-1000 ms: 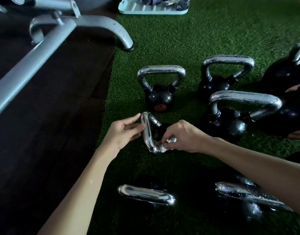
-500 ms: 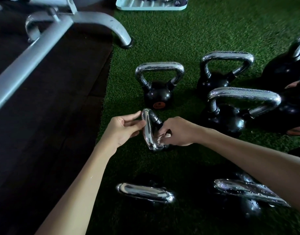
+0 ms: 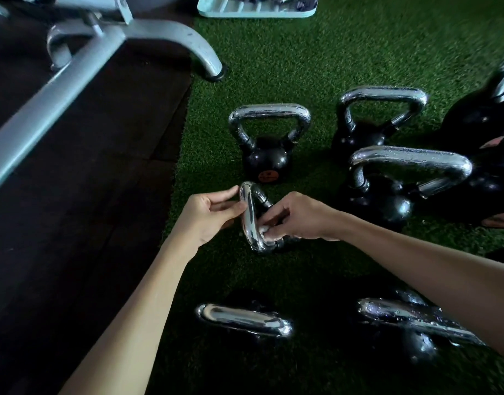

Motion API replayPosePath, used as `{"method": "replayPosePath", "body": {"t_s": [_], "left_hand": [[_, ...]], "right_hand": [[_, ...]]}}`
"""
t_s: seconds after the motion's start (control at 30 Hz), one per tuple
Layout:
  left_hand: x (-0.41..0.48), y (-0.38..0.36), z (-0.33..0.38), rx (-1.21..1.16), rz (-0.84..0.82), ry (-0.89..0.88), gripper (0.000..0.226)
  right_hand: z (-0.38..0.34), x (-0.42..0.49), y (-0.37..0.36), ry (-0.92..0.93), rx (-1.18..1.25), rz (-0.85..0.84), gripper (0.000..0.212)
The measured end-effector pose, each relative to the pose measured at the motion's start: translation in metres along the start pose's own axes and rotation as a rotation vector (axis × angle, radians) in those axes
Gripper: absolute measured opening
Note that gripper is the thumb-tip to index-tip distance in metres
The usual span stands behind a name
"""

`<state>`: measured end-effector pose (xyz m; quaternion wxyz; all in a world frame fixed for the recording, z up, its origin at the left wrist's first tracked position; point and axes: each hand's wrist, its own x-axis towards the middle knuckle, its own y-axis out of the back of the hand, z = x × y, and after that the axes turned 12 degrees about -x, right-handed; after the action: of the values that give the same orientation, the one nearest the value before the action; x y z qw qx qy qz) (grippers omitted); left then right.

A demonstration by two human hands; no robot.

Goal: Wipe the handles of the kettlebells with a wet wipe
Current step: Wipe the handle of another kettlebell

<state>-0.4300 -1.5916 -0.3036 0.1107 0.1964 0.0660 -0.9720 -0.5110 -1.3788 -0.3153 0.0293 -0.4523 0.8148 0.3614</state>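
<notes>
On the handle (image 3: 248,223), left fingers (image 3: 230,207) still pinch; right fingers (image 3: 275,216), clamping wipe (image 3: 263,228), rose.

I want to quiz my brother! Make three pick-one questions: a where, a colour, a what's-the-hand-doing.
1. Where is the pale tray? A far edge of the turf B between the arms C on the dark mat
2. What colour is the turf? A red B green C white
3. What is the right hand doing? A lying flat B lifting the tray C holding a wipe on a handle
Answers: A, it sits beyond the kettlebells; B, it is green; C, it pinches the white wipe against the chrome.
</notes>
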Motion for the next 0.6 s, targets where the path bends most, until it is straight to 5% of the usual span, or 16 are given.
{"method": "replayPosePath", "body": {"t_s": [0.27, 0.47, 0.6], "left_hand": [[0.000, -0.003, -0.001, 0.020, -0.004, -0.023, 0.057], [0.002, -0.006, 0.002, 0.104, 0.011, -0.038, 0.061], [0.001, -0.005, 0.003, 0.194, 0.033, -0.074, 0.046]], "right_hand": [[-0.003, 0.004, 0.000, 0.016, -0.104, 0.020, 0.019], [-0.006, 0.018, -0.008, -0.016, 0.053, 0.436, 0.016], [-0.005, 0.018, -0.006, -0.023, 0.007, 0.322, 0.017]]}}
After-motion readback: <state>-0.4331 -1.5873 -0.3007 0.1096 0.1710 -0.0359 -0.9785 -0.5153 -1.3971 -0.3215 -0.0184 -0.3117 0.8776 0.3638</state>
